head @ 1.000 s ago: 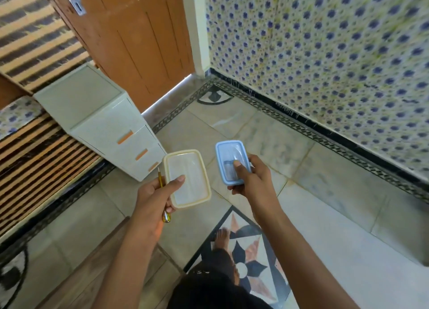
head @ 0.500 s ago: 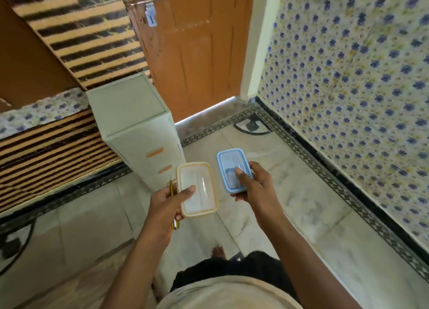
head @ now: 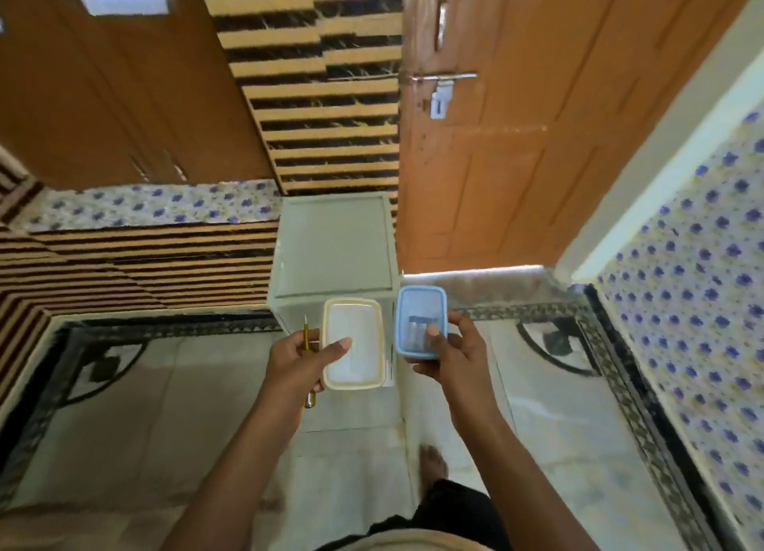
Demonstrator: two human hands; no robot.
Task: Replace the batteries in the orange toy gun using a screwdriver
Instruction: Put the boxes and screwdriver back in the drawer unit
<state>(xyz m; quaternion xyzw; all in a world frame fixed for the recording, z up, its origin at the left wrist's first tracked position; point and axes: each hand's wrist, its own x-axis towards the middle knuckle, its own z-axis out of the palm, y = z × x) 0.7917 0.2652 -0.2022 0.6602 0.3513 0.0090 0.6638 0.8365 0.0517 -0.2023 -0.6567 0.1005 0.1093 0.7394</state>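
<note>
- Left hand [head: 295, 360], in front of the pale drawer unit [head: 335, 244]: thumb pressed on the lid of a cream-rimmed box [head: 352, 343], fingers curled beneath it.
- Screwdriver [head: 306, 336], yellow handle, held upright in the same grip, left of the box, tip up.
- Right hand [head: 459, 356], by the unit's right front corner: thumb atop a blue-lidded box [head: 419, 314], fingers curled under.
- Dark shapes inside the blue box, too blurred to name.
- Boxes side by side, slightly apart.
- Orange door [head: 516, 157] right of the unit.
</note>
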